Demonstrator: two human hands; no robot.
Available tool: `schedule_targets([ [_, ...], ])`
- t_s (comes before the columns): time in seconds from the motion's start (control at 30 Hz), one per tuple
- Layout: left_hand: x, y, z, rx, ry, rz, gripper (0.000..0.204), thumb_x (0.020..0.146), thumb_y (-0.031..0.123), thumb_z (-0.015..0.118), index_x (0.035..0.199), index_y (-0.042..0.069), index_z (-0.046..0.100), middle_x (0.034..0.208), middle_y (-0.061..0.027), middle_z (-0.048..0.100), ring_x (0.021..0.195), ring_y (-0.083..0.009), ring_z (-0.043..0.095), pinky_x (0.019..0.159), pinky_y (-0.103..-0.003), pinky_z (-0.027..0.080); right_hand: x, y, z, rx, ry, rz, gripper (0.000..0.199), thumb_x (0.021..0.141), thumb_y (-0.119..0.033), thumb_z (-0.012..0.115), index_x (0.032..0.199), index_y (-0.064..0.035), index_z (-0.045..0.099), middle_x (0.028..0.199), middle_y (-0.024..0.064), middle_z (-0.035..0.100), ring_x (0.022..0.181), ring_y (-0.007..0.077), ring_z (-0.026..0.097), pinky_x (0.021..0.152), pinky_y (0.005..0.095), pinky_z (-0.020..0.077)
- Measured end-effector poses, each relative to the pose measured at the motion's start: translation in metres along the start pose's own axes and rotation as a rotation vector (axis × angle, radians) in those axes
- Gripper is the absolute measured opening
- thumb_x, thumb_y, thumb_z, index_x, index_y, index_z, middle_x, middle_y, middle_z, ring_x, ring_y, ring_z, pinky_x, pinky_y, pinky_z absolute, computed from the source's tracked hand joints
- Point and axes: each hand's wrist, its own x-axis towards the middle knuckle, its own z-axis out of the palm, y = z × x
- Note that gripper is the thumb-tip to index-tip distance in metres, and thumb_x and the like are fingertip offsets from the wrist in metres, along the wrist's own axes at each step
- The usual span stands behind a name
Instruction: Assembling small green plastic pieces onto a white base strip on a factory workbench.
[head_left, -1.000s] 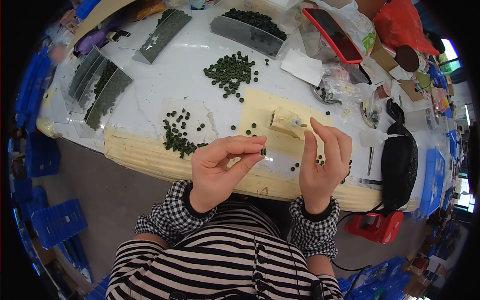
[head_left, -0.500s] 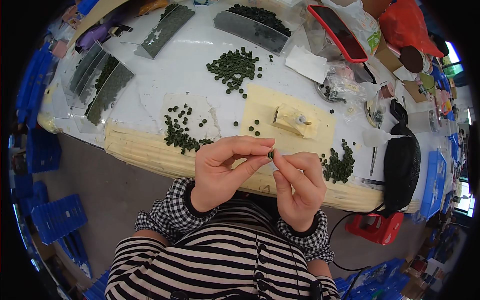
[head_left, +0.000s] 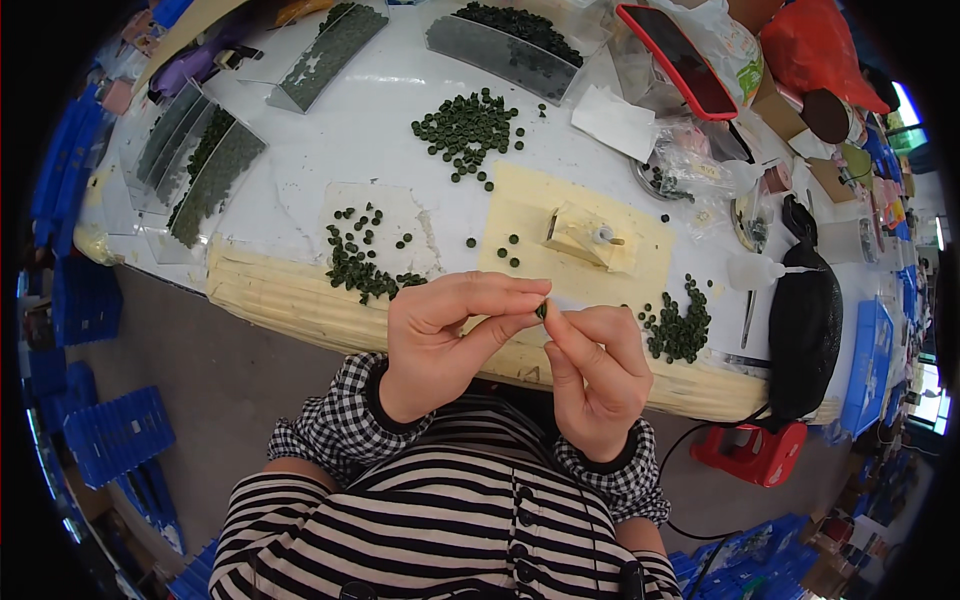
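right hand (head_left: pixel 592 375) | off table, now meets left hand (head_left: pixel 445 335) | at green disc (head_left: pixel 541 311)

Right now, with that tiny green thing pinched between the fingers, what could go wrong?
1. The small green disc is pinched only by fingertips of the left hand and right hand, out past the table edge over the lap. A slip could drop it to the floor.
2. The pile of discs on the right lies near that edge; a sleeve might sweep some off.

Striped black-and-white top; checked cuffs; bare hands (head_left: pixel 520 350).
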Motion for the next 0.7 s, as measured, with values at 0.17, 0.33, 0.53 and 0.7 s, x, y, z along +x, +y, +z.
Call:
schedule_targets([
  [0.17, 0.001, 0.002, -0.001, 0.001, -0.022, -0.014, 0.023, 0.083, -0.013, 0.064, 0.102, -0.002, 0.070, 0.106, -0.0174, 0.070, 0.097, -0.0199, 0.068, 0.082, -0.027, 0.055, -0.002, 0.002, 0.001, -0.008, 0.004, -0.004, 0.035, 0.076, 0.005, 0.071, 0.111, -0.0016, 0.071, 0.090, 0.0080, 0.064, 0.079, 0.0228, 0.058, 0.071, 0.0312, 0.0466],
  [0.33, 0.003, 0.000, -0.003, 0.061, -0.046, -0.038, 0.021, 0.083, -0.012, 0.065, 0.100, -0.002, 0.070, 0.106, -0.0177, 0.069, 0.095, -0.0186, 0.067, 0.081, -0.027, 0.055, -0.001, 0.007, 0.000, -0.035, 0.013, -0.009, 0.037, 0.073, 0.003, 0.074, 0.110, -0.0031, 0.072, 0.087, 0.0066, 0.064, 0.078, 0.0237, 0.057, 0.069, 0.0324, 0.0479],
  [0.53, 0.014, 0.004, -0.013, 0.595, -0.122, -0.022, 0.017, 0.078, -0.004, 0.072, 0.094, 0.000, 0.071, 0.094, -0.0100, 0.068, 0.078, -0.0189, 0.063, 0.069, -0.028, 0.050, -0.005, 0.023, -0.019, -0.240, 0.040, 0.121, 0.024, 0.072, 0.001, 0.076, 0.094, -0.0026, 0.072, 0.086, 0.0066, 0.064, 0.080, 0.0251, 0.056, 0.070, 0.0334, 0.0452],
  [0.7, 0.016, -0.001, -0.023, 1.004, -0.140, 0.128, 0.017, 0.074, 0.002, 0.075, 0.091, 0.002, 0.071, 0.079, -0.0068, 0.059, 0.074, -0.0240, 0.053, 0.065, -0.033, 0.044, -0.020, 0.026, -0.037, -0.466, -0.102, 0.172, 0.017, 0.071, -0.001, 0.076, 0.086, -0.0061, 0.070, 0.083, 0.0047, 0.061, 0.086, 0.0262, 0.054, 0.075, 0.0372, 0.0432],
])
